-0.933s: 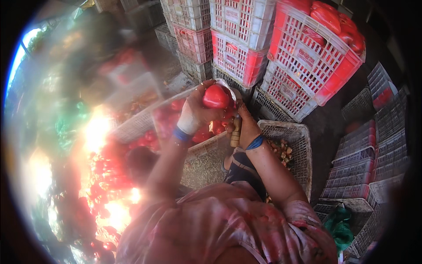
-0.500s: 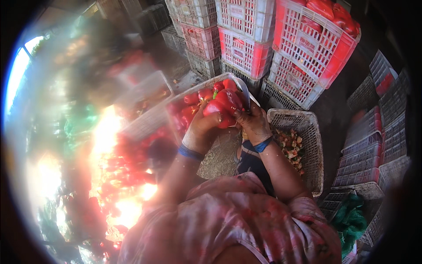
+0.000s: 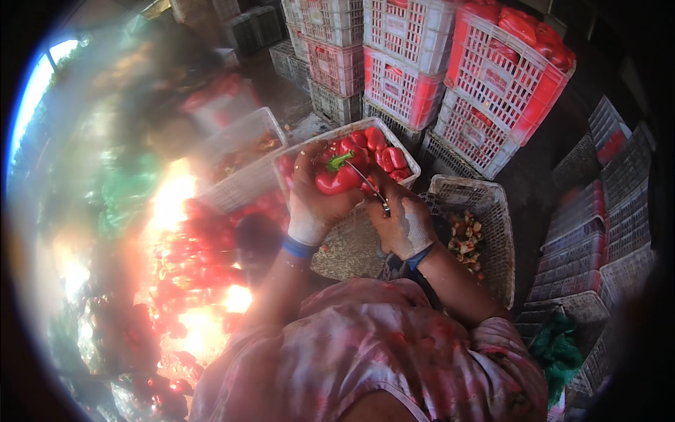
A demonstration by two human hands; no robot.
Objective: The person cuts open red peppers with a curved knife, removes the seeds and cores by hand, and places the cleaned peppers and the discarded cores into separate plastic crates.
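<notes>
A red bell pepper [image 3: 337, 181] with its green stem facing up is gripped in my left hand [image 3: 313, 200]. My right hand [image 3: 402, 219] is closed around the handle of a knife [image 3: 367, 181], whose thin blade reaches to the pepper beside the stem. Behind both hands a white crate [image 3: 415, 163] holds several more red peppers [image 3: 385, 151]. Just right of my right forearm stands a grey crate [image 3: 503, 243] with cut pepper cores and stems [image 3: 467, 239] in it.
Tall stacks of slatted crates [image 3: 406, 84] filled with red peppers rise at the back. More stacked crates [image 3: 573, 243] and a green net [image 3: 555, 348] are on the right. Left, glare blurs a pile of red peppers [image 3: 190, 274] and another crate [image 3: 246, 165].
My left hand has turned the pepper so its stem faces up. My right hand has moved down and back from the pepper, and the knife blade now points at the stem.
</notes>
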